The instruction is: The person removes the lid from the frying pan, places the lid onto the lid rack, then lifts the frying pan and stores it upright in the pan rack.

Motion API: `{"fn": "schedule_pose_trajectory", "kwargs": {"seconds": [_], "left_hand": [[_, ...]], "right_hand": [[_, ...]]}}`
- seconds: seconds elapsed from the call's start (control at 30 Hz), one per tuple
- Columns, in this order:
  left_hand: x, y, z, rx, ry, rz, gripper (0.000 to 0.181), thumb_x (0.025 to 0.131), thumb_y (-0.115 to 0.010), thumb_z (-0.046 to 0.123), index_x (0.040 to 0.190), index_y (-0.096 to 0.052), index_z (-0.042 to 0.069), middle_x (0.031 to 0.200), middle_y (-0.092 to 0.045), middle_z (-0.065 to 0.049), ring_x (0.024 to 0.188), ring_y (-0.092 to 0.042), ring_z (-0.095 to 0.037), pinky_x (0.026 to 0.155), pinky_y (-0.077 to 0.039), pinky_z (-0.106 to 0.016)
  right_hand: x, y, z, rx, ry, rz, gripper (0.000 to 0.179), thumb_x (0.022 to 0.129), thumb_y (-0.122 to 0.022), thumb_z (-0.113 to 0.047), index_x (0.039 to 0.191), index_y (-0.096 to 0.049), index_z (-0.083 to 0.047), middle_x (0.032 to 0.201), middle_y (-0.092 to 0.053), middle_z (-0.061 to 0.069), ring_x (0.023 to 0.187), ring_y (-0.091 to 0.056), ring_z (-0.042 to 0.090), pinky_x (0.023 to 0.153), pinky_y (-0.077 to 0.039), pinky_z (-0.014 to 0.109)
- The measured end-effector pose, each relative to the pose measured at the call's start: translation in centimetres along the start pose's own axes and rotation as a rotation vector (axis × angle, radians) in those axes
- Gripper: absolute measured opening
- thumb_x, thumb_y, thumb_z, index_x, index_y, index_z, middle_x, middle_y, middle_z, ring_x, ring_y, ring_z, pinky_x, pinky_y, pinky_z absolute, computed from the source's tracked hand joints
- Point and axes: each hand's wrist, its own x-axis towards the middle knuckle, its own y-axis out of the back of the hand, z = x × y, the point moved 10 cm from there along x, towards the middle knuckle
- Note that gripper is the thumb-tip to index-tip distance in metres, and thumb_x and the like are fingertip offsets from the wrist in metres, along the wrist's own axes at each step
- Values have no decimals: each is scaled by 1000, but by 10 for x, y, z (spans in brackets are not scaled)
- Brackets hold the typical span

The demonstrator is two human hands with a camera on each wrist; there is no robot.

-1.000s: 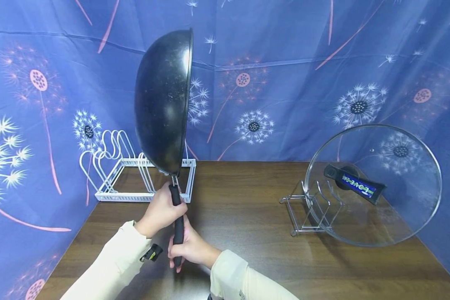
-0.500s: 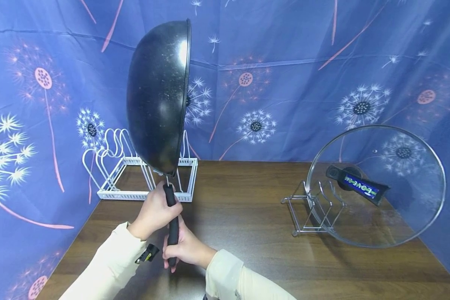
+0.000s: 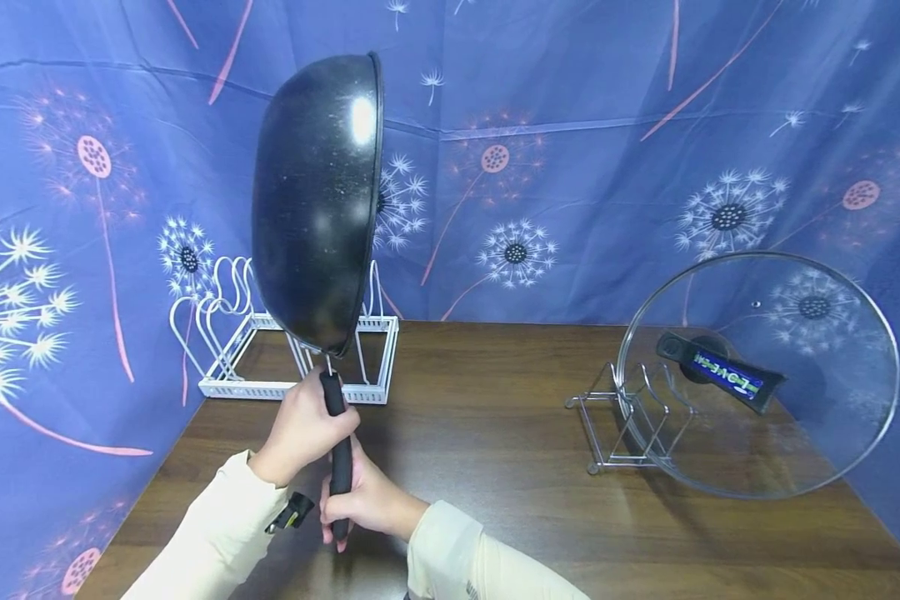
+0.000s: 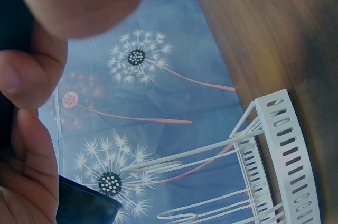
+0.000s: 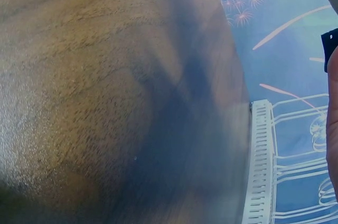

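Note:
A large black wok stands on edge in the air, its bowl up and its rim facing right. My left hand grips the top of its black handle, just below the bowl. Lower down, my right hand holds the handle's end, thumb across the front. Behind the wok is a white wire rack, partly hidden by the bowl. In the left wrist view the fingers of my left hand curl round the dark handle, and the white rack shows at the right.
On the right of the wooden table, a glass lid with a black handle stands tilted in a small chrome wire rack. A blue dandelion-print cloth hangs behind and along the sides.
Both hands and the wok have shifted slightly left. The bowl rose, then came down a little, and the handle now leans more. Both hands keep their grip.

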Motion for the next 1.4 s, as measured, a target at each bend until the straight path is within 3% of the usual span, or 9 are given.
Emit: {"fn": "schedule_pose_trajectory", "kwargs": {"seconds": [0.27, 0.47, 1.4], "left_hand": [[0, -3, -4, -16, -17, 4, 26, 63, -64, 13, 82, -51, 2, 62, -50, -2, 58, -49, -21, 53, -38, -34], [0, -6, -5, -37, -32, -13, 25, 63, -64, 14, 82, -51, 3, 62, -51, -1, 58, -50, -19, 54, -39, -33], [6, -22, -11, -64, -40, -53, 28, 63, -65, 15, 83, -51, 2, 62, -48, -1, 58, -47, -19, 53, -37, -32]], "right_hand": [[0, -1, 2, 0, 15, -6, 65, 70, -44, 19, 122, -19, -11, 61, -51, 5, 48, -57, 10, 39, -46, 24], [-2, 0, 5, 12, 15, 4, 69, 71, -44, 18, 127, -16, -12, 62, -51, 0, 48, -57, 9, 38, -46, 24], [-2, 11, 13, 68, -14, 43, 64, 71, -44, 17, 122, -20, -15, 61, -52, 1, 49, -58, 10, 41, -48, 23]]}}
